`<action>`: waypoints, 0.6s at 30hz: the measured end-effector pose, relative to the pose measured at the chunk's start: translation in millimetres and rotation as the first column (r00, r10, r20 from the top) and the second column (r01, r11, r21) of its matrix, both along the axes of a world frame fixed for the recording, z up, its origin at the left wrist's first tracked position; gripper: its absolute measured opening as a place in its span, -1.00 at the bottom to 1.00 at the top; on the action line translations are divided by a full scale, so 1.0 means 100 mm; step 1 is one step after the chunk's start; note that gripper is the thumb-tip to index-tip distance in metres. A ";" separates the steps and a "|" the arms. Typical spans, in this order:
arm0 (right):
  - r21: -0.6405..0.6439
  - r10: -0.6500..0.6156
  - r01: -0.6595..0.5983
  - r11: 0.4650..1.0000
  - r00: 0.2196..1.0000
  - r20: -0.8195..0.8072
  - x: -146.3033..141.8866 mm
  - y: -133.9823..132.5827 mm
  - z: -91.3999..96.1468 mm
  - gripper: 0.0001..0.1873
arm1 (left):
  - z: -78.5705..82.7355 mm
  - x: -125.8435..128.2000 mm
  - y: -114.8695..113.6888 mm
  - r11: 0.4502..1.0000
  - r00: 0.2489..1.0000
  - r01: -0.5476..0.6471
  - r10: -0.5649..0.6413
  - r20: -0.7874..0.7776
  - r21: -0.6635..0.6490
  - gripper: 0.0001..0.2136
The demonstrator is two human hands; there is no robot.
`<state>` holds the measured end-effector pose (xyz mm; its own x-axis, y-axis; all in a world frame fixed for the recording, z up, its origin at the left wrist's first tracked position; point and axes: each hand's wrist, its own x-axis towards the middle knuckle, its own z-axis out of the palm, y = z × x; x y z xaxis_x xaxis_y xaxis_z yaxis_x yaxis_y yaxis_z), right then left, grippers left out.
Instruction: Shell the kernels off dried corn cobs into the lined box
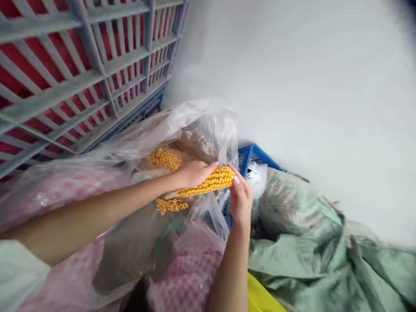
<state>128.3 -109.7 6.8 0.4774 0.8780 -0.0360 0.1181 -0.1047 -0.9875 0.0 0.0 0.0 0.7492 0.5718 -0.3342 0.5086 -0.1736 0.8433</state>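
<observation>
Hands, two, bare, both closed on one item: left hand [195, 173] laid along the body with thumb on top, its other fingers largely hidden; right hand [241, 197] gripping the tip with thumb and fingers. Item: corn cob [218, 181], one, yellow, kernels in close rows, paler at the left end; held aslant, right end higher in view, above the mouth of the bag. Grip taken at two points, probably so that the cob neither rolls nor slips. Bag: clear plastic bag [225, 123], far rim standing up, mouth spread wide; the cob's position over it would presumably let loose grain drop inside. Contents: kernel heap [165, 159], toward the far left rim; second, smaller heap [171, 206], below the cob, on the nearer side; whether the two join beneath the forearm cannot be told. Surroundings: slatted crate [107, 73], pale, red showing through, beyond the bag's left edge; blue crate [255, 152], beside its right edge, against the wall [292, 78]; green sack [302, 255], slumped farther right, seemingly set by the wall for support; checked cloth [195, 264], pink and white, at the near edge.
</observation>
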 end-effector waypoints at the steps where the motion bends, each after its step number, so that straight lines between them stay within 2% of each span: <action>1: 0.002 -0.010 0.010 1.000 1.000 0.000 0.02 -0.01 -0.03 -0.65 | -0.01 0.00 0.00 1.000 1.000 0.009 -0.009 0.006 -0.003 -0.34; 5: -0.001 -0.011 0.011 1.000 0.999 0.035 0.09 -0.05 -0.11 -0.65 | -0.04 -0.01 0.01 0.998 0.998 0.060 -0.060 0.032 0.023 -0.37; 10: -0.040 0.037 -0.032 0.999 0.991 0.129 0.12 -0.08 -0.09 -0.66 | -0.08 -0.01 0.01 0.989 0.994 0.107 -0.109 0.020 0.107 -0.37; 18: -0.097 0.078 -0.060 0.993 0.979 0.189 0.10 -0.07 -0.09 -0.63 | -0.08 -0.01 -0.02 0.988 0.997 0.051 -0.042 -0.069 0.142 -0.31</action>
